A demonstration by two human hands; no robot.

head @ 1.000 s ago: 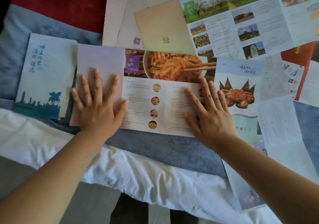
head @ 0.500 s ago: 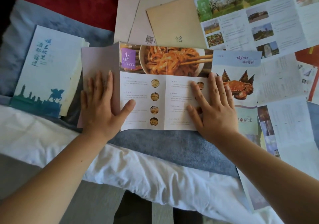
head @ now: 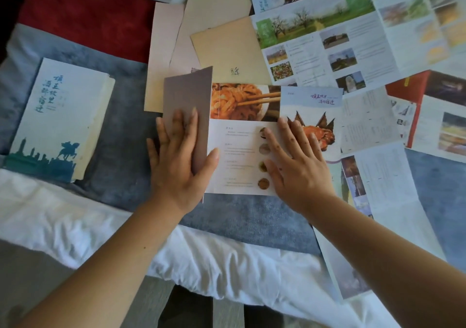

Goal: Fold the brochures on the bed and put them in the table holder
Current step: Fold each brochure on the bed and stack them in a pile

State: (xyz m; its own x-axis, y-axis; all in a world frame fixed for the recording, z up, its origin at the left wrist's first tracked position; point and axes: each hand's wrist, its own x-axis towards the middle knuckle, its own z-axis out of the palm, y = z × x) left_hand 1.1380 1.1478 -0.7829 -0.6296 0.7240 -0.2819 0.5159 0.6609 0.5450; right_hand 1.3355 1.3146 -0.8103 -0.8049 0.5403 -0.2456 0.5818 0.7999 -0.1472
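A noodle brochure point(head: 237, 156) lies on the bed's blue-grey runner point(head: 247, 216). Its grey-purple left flap point(head: 186, 93) stands raised and tilts over to the right. My left hand point(head: 176, 161) grips that flap, fingers on its back and thumb on the inner side. My right hand point(head: 297, 166) lies flat with fingers spread on the brochure's right panel, holding it down. A stack of folded white-and-blue brochures point(head: 60, 115) rests to the left. The table holder is not in view.
Several unfolded brochures cover the bed to the right and behind: a crab one point(head: 312, 110), a large landscape one point(head: 327, 40), beige ones point(head: 227, 47), a red one point(head: 428, 115). A white sheet point(head: 75, 226) marks the bed's near edge, floor below.
My left hand went from lying flat on the left flap to gripping it, lifting it and swinging it rightward over the middle panel. My right hand stayed pressed on the right panel.
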